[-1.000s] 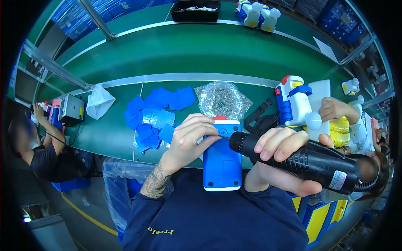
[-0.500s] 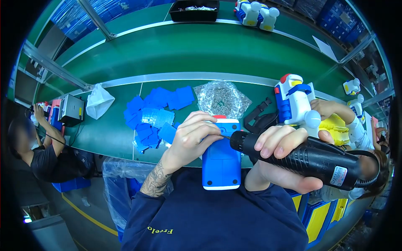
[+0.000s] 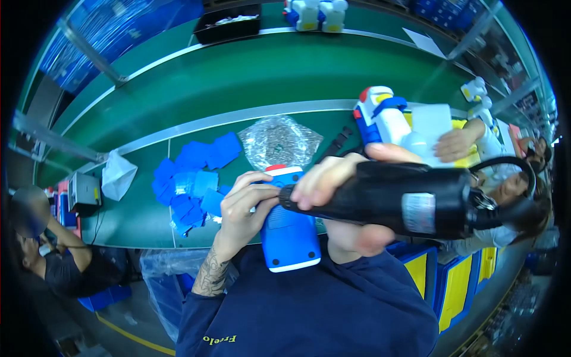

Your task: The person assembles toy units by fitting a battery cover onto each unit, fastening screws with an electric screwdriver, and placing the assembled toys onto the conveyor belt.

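My right hand [image 3: 327,181] grips a black electric screwdriver [image 3: 447,202], held almost level, its nose pointing left. The nose sits over a blue plastic housing [image 3: 291,238] with a white edge, a red end and dark round spots at its lower corners. My left hand [image 3: 241,205] is at the housing's upper left, thumb and fingers pinched together beside the screwdriver's nose. Whatever is between those fingertips is hidden, and so is the driver's bit. Behind the housing lies a clear plastic bag of small metal parts [image 3: 279,143].
Blue flat plastic pieces [image 3: 190,184] lie in a pile to the left, near a white bag [image 3: 118,175]. At right stands a white-and-blue toy-like unit [image 3: 383,119], beside a co-worker's hand [image 3: 455,143] and a white panel [image 3: 431,122]. A black tray [image 3: 228,25] sits on the upper shelf.
The whole view has shifted, moving the bench leftward in frame. The screwdriver has swung closer to level and its nose sits nearer my left fingertips. A white panel now shows by the co-worker's hand.
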### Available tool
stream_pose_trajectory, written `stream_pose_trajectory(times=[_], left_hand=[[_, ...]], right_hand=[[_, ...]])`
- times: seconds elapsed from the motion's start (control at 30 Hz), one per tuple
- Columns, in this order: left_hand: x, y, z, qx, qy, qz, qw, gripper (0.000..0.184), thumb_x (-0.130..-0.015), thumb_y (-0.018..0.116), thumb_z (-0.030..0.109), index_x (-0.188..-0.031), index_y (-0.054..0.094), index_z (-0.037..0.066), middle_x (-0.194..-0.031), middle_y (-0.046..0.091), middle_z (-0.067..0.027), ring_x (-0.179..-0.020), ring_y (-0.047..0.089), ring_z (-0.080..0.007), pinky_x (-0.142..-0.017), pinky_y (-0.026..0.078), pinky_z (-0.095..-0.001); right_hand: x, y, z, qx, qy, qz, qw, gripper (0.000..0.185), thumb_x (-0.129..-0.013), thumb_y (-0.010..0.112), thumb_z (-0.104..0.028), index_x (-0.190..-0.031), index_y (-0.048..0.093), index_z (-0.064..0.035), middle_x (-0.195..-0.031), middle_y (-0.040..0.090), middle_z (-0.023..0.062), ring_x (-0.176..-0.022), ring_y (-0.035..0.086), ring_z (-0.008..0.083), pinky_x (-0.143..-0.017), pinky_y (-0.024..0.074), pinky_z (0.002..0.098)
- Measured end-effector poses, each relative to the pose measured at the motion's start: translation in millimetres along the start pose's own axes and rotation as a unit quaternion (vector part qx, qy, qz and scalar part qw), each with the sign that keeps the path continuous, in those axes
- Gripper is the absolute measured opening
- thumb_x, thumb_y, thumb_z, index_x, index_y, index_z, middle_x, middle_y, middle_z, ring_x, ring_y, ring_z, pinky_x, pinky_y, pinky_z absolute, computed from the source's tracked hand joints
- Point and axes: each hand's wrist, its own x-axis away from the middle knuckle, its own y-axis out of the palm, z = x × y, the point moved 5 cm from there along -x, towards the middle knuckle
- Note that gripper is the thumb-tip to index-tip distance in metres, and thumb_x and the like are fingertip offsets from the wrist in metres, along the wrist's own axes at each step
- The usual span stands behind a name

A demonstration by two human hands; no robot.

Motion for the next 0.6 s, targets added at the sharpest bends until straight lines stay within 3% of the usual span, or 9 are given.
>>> stream_pose_trajectory(times=[0.03,0.1,0.17,0.23,0.27,0.3,0.4,0.6], left_hand=[[2,2,0,0.012,-0.019,0.006,1.0,0.015,-0.068,0.075,-0.003,-0.081,0.069,0.001,-0.084,0.069,-0.0072,-0.094,0.066,-0.0264,-0.085,0.05,-0.0404],[1,6,0,0.015,-0.019,0.01,1.0,0.015,-0.069,0.075,-0.003,-0.082,0.069,0.002,-0.085,0.07,-0.0074,-0.095,0.066,-0.0267,-0.086,0.049,-0.0407],[4,5,-1,0.017,-0.026,0.007,0.999,0.016,-0.071,0.074,-0.003,-0.086,0.069,0.002,-0.09,0.071,-0.0082,-0.101,0.065,-0.0277,-0.09,0.047,-0.0418],[4,5,1,0.02,-0.025,0.001,0.999,0.019,-0.072,0.074,-0.001,-0.09,0.069,0.003,-0.093,0.071,-0.0082,-0.105,0.064,-0.0281,-0.091,0.047,-0.042],[7,6,-1,0.033,-0.044,-0.01,0.998,0.02,-0.074,0.073,-0.001,-0.093,0.069,0.002,-0.097,0.07,-0.0095,-0.109,0.061,-0.0296,-0.093,0.046,-0.0423],[7,6,-1,0.034,-0.05,-0.01,0.998,0.02,-0.075,0.071,-0.002,-0.094,0.069,0.001,-0.1,0.07,-0.0103,-0.111,0.06,-0.0306,-0.094,0.046,-0.0425],[10,4,-5,0.045,-0.06,-0.013,0.997,0.021,-0.076,0.066,-0.006,-0.096,0.069,-0.001,-0.108,0.067,-0.013,-0.115,0.056,-0.034,-0.097,0.044,-0.0432],[12,4,-8,0.029,-0.059,-0.03,0.997,0.027,-0.074,0.056,-0.011,-0.097,0.068,-0.001,-0.119,0.062,-0.015,-0.121,0.051,-0.0366,-0.099,0.043,-0.0438]], right_hand=[[-2,-3,1,0.038,-0.006,-0.046,0.998,0.087,-0.08,0.062,-0.059,-0.133,0.026,0.0002,-0.072,0.059,0.0179,-0.057,0.061,0.0279,-0.053,0.0539,0.0389],[-7,-4,7,-0.089,0.01,-0.097,0.991,0.085,-0.07,0.087,-0.023,-0.135,0.036,-0.001,-0.086,0.066,0.0152,-0.082,0.065,0.0203,-0.068,0.0498,0.0283],[-11,-4,12,-0.088,0.033,-0.125,0.988,0.088,-0.067,0.088,-0.022,-0.135,0.036,-0.0018,-0.086,0.066,0.0146,-0.08,0.065,0.0194,-0.069,0.0499,0.0288],[-7,-1,18,-0.102,0.033,-0.07,0.992,0.088,-0.068,0.088,-0.023,-0.134,0.035,0.0001,-0.085,0.065,0.0137,-0.076,0.064,0.0189,-0.066,0.0504,0.0278],[-12,8,8,0.058,0.068,-0.018,0.996,0.086,-0.084,0.059,-0.06,-0.133,0.027,0.0029,-0.072,0.059,0.0155,-0.059,0.062,0.0247,-0.055,0.0553,0.0355],[-14,7,10,0.072,0.061,-0.031,0.995,0.087,-0.084,0.057,-0.062,-0.133,0.026,0.0034,-0.072,0.059,0.014,-0.059,0.061,0.0228,-0.055,0.0554,0.0343],[-14,12,17,0.082,0.076,-0.003,0.994,0.084,-0.086,0.055,-0.061,-0.132,0.025,0.0022,-0.072,0.058,0.0126,-0.058,0.061,0.0209,-0.056,0.0557,0.0336],[-14,20,32,0.077,0.09,-0.019,0.993,0.079,-0.082,0.07,-0.048,-0.128,0.035,0.0054,-0.072,0.06,0.0133,-0.058,0.062,0.0183,-0.055,0.0525,0.0265]])
